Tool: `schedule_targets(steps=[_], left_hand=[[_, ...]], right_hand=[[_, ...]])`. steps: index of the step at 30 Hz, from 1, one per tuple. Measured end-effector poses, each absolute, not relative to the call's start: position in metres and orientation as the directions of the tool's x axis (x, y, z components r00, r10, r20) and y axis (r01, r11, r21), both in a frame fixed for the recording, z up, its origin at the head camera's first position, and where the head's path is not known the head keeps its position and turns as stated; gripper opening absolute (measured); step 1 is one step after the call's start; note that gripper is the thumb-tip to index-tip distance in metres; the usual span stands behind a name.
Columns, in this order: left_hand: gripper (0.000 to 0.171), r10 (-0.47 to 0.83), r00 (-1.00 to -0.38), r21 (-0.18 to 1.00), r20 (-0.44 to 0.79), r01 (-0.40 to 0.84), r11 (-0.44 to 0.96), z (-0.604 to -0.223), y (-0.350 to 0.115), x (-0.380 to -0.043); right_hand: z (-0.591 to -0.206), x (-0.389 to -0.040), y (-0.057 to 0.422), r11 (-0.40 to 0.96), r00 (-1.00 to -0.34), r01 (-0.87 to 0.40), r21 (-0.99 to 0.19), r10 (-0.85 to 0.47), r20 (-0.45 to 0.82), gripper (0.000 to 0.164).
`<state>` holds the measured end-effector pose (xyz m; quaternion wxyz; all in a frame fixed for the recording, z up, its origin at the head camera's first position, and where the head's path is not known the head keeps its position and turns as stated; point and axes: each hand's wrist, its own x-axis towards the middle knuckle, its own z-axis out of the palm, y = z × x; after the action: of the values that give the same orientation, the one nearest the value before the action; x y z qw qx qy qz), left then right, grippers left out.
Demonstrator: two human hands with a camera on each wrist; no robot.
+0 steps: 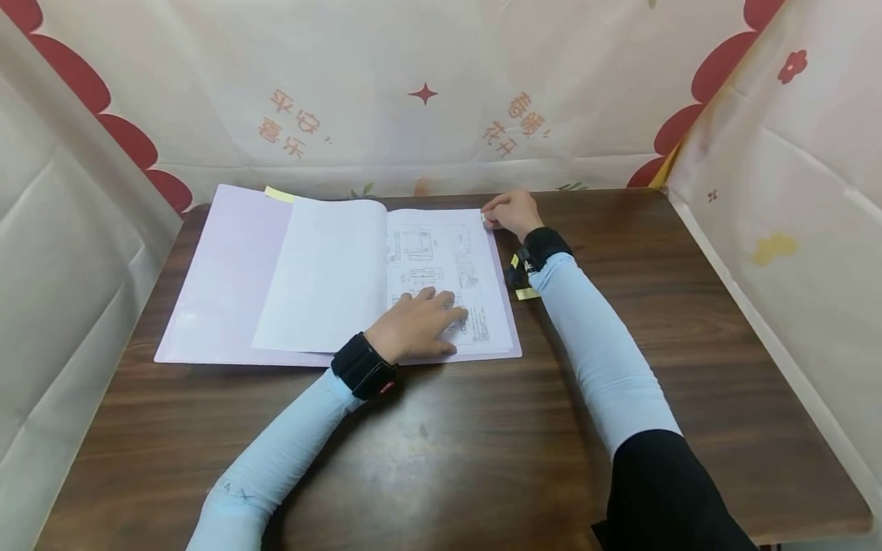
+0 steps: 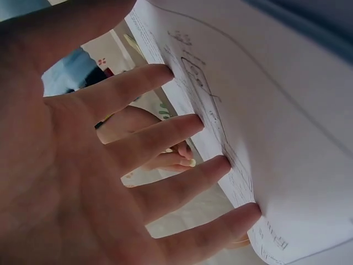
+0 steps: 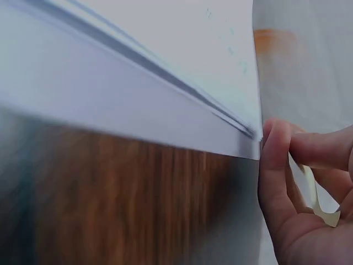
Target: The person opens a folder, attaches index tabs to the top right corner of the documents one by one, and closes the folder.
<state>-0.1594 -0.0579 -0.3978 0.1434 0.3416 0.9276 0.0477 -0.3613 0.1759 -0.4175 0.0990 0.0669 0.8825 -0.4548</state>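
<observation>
An open folder with a pale lilac cover (image 1: 213, 306) lies on the table, blank page (image 1: 331, 275) on the left, page with printed line drawings (image 1: 420, 249) on the right. My left hand (image 1: 422, 325) rests with spread fingers on the lower part of the printed page; in the left wrist view the fingertips (image 2: 212, 124) touch the paper. At the far right corner of the pages is my right hand (image 1: 513, 213). Its thumb and fingers pinch a pale yellow curved strip (image 3: 312, 187), probably a sticky tab, right beside the page corner. The fingers partly hide the strip.
A yellow tab (image 1: 279, 195) sticks out at the top of the left-hand pages. The brown wooden table (image 1: 441, 459) is enclosed by pale patterned cloth (image 1: 427, 46) at the back and sides. A black wrist camera (image 1: 518, 272) with yellow pieces hangs under the right wrist.
</observation>
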Motion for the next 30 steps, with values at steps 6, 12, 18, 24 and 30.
schedule_targets(steps=[6,12,18,24,30], left_hand=[[0.064,0.636,-0.728,0.185,-0.256,0.608,0.772,-0.401,-0.057,-0.161],[0.063,0.638,-0.729,0.168,-0.247,0.617,0.769,-0.403,-0.056,-0.162],[0.063,0.636,-0.733,0.148,-0.244,0.62,0.771,-0.402,-0.057,-0.163],[0.062,0.643,-0.729,0.145,-0.235,0.628,0.765,-0.401,-0.058,-0.164],[0.062,0.639,-0.728,0.158,-0.246,0.621,0.768,-0.402,-0.06,-0.164]], right_hand=[[-0.422,-0.377,0.166,0.569,-0.966,0.234,-0.788,0.045,-0.254,0.024],[-0.422,-0.386,0.157,0.631,-0.969,0.22,-0.744,0.053,-0.241,0.025],[-0.422,-0.394,0.151,0.615,-0.968,0.235,-0.753,0.074,-0.241,0.023],[-0.421,-0.396,0.149,0.624,-0.964,0.255,-0.738,0.1,-0.248,0.022],[-0.417,-0.393,0.139,0.675,-0.958,0.277,-0.684,0.141,-0.249,0.022]])
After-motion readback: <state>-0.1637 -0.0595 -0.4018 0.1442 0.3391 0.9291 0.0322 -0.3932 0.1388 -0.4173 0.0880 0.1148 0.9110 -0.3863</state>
